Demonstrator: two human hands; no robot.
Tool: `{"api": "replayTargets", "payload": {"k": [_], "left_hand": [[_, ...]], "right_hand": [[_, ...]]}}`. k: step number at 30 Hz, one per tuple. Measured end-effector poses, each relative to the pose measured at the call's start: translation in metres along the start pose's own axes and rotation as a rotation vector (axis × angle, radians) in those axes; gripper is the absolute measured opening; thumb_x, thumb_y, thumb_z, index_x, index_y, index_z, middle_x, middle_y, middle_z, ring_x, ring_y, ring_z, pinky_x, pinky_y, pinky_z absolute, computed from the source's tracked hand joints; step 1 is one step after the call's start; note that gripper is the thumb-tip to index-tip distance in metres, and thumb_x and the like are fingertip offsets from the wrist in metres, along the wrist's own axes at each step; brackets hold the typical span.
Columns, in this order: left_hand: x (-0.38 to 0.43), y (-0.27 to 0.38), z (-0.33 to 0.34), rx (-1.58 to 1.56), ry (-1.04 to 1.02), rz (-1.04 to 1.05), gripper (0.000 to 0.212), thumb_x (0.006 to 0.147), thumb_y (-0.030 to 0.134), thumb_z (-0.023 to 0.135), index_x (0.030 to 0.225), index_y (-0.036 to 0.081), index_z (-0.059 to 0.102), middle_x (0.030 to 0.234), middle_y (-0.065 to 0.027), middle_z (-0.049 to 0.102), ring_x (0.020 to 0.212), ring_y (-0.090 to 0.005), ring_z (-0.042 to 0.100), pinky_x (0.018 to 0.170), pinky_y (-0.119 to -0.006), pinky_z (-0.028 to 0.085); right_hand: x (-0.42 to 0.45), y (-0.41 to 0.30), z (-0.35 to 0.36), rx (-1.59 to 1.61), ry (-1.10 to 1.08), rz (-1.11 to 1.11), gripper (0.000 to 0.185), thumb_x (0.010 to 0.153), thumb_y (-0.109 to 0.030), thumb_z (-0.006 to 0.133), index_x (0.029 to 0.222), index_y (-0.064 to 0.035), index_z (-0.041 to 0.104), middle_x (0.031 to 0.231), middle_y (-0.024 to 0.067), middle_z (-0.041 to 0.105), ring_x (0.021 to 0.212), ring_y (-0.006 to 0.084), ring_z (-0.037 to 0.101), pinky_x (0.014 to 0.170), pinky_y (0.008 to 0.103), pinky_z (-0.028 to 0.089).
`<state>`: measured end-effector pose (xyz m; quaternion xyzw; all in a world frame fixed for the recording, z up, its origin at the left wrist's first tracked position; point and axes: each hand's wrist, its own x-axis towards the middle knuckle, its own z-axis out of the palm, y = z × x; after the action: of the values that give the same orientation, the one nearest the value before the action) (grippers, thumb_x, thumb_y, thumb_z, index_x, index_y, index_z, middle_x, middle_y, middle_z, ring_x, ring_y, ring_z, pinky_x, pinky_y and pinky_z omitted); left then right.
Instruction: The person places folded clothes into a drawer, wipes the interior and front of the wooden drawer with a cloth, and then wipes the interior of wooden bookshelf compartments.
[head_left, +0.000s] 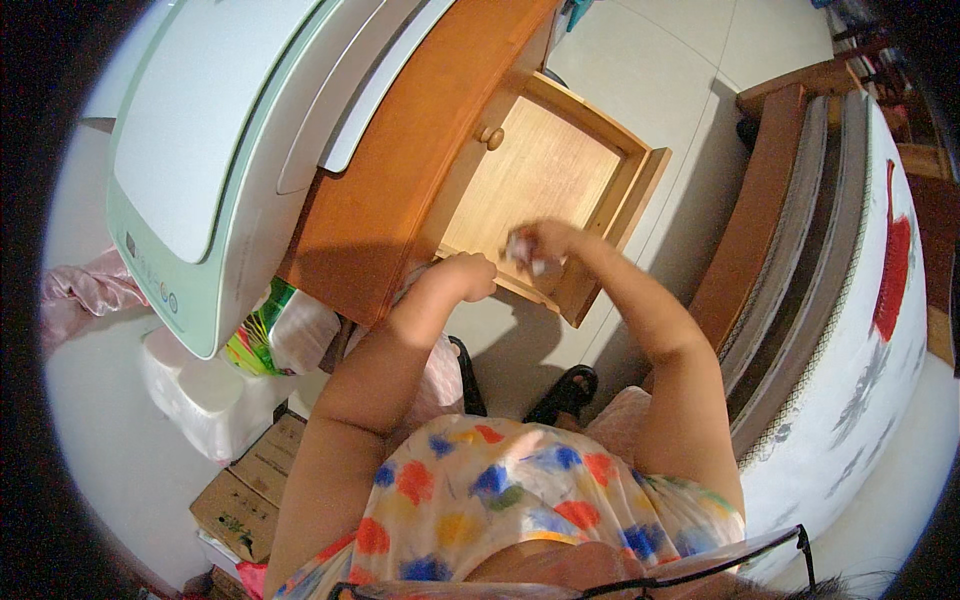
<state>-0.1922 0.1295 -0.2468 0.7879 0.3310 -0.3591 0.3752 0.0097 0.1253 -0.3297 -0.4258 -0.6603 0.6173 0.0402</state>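
Note:
A pale wooden drawer (555, 157) is pulled out from an orange-brown wooden cabinet (405, 142). My left hand (471, 276) is curled over the rim of the drawer's near side wall, close to the cabinet front; its fingertips are hidden. Above the drawer's bottom, towards the near front corner, my right hand (553, 241) holds a crumpled whitish wad (523, 249), perhaps a cloth or tissue. Motion blurs both the hand and the wad. Bare wood shows across the drawer's bottom.
A white and mint-green appliance (217, 112) stands on the cabinet. A round wooden knob (491, 138) juts from its front. To the right is a bed edge (817, 247) with a wooden frame. Wrapped paper rolls (217, 390) and a cardboard box (251, 480) lie at left.

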Motion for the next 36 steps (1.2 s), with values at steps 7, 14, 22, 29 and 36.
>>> {"api": "replayTargets", "payload": {"k": [7,14,22,29,36], "left_hand": [[-0.005,0.009,-0.009,0.038,-0.006,0.03,0.031,0.081,0.02,0.049,0.099,0.0,0.064,0.106,-0.0205,0.06,0.099,-0.0357,0.058,0.087,-0.042,0.045],[0.028,0.033,-0.018,0.124,0.031,0.145,0.031,0.078,0.02,0.054,0.104,0.005,0.062,0.102,-0.021,0.061,0.095,-0.0372,0.058,0.084,-0.044,0.046],[0.004,-0.002,0.006,-0.037,0.082,-0.037,0.028,0.082,0.023,0.049,0.093,0.003,0.064,0.096,-0.0231,0.062,0.087,-0.0388,0.06,0.078,-0.044,0.048],[-0.003,0.019,-0.019,-0.024,-0.035,-0.027,0.03,0.084,0.021,0.049,0.096,0.0,0.065,0.104,-0.0209,0.061,0.097,-0.0362,0.059,0.084,-0.042,0.046],[0.004,0.0,-0.003,-0.005,-0.007,-0.023,0.035,0.085,0.032,0.05,0.096,0.002,0.065,0.099,-0.0208,0.062,0.093,-0.0374,0.059,0.082,-0.044,0.046]], "right_hand": [[0.04,0.039,-0.105,-0.167,1.235,0.187,0.052,0.065,-0.015,0.074,0.112,-0.0043,0.055,0.11,0.0225,0.049,0.1,0.0403,0.05,0.087,0.041,0.044],[0.073,0.086,-0.1,0.617,1.231,-0.12,0.025,0.088,-0.021,0.049,0.096,0.0018,0.053,0.084,0.0094,0.058,0.071,0.0179,0.054,0.068,0.0302,0.045],[0.055,0.001,0.05,0.824,0.196,0.015,0.012,0.077,-0.013,0.054,0.084,-0.0039,0.057,0.07,0.0067,0.052,0.065,0.0171,0.05,0.059,0.032,0.041],[0.004,0.036,-0.039,-0.719,0.039,0.124,0.021,0.073,-0.016,0.059,0.092,-0.0079,0.064,0.095,0.0134,0.061,0.086,0.0355,0.058,0.077,0.0409,0.047],[0.024,-0.045,-0.138,-0.869,1.115,-0.087,0.027,0.077,-0.003,0.047,0.102,-0.0074,0.057,0.11,0.01,0.05,0.099,0.0303,0.049,0.086,0.036,0.045]]}}
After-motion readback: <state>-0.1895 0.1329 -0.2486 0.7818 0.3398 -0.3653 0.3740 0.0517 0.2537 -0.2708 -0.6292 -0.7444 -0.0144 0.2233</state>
